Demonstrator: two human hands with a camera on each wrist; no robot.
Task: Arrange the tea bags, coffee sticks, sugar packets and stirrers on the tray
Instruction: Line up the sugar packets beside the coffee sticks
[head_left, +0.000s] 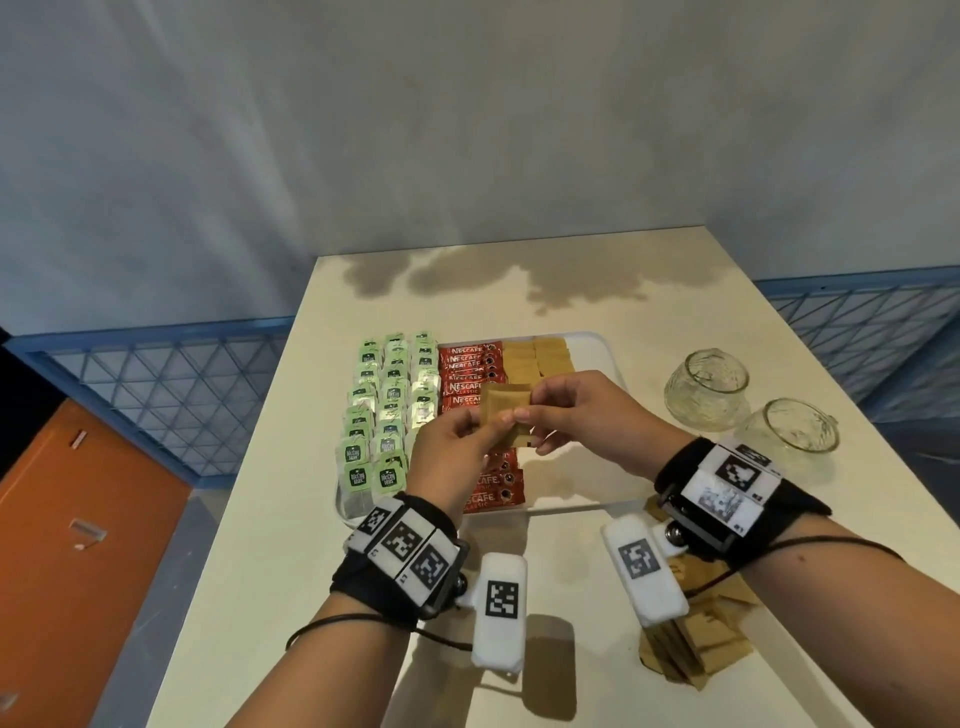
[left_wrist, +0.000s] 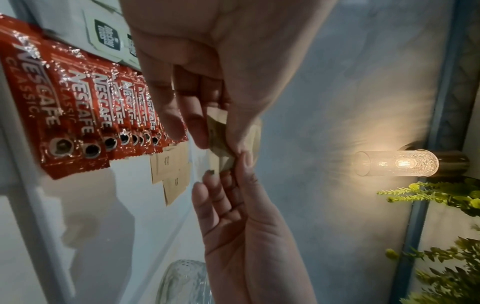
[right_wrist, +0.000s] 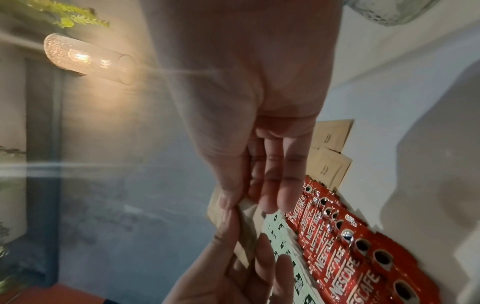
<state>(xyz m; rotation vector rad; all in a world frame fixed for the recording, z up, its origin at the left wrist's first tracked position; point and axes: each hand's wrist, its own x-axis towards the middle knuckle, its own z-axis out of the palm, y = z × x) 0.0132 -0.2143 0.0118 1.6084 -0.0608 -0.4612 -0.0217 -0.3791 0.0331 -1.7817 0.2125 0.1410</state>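
A white tray (head_left: 582, 483) lies on the table and holds rows of green tea bags (head_left: 387, 410), red coffee sticks (head_left: 467, 364) and, at its far end, brown sugar packets (head_left: 540, 358). Above the tray both hands hold a small bundle of brown sugar packets (head_left: 506, 408). My left hand (head_left: 498, 421) pinches its near left edge, and my right hand (head_left: 540, 410) pinches its right edge. In the left wrist view, thumb and fingers close on the bundle (left_wrist: 221, 135). The right wrist view shows the bundle (right_wrist: 246, 236) pinched over the tea bags (right_wrist: 285, 246) and coffee sticks (right_wrist: 337, 257).
A loose pile of brown sugar packets (head_left: 696, 644) lies on the table near my right wrist. Two glass cups (head_left: 706, 387) (head_left: 789, 431) stand to the right of the tray. A lit wall lamp (left_wrist: 397, 163) and green foliage (left_wrist: 441, 195) are behind the table.
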